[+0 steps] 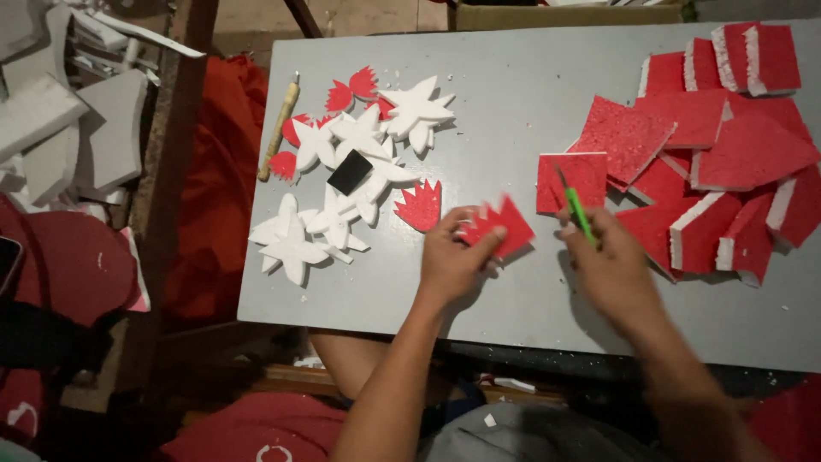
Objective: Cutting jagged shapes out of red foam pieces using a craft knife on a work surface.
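Note:
My left hand (451, 257) grips a red foam piece with a jagged cut edge (505, 224) against the grey board (513, 103). A green-handled cutter (578, 210) is held in my right hand (609, 261), its tip resting on a square red foam piece (571, 175) just right of the jagged one. Another finished red jagged cutout (420, 205) lies to the left of my left hand.
A heap of white star-shaped foam cutouts (342, 184) with a black square (350, 172) and red bits lies at the board's left. A wooden-handled tool (280, 127) lies near the left edge. Red foam squares (727, 162) are piled at right. Grey foam scraps (77, 120) lie off the board, left.

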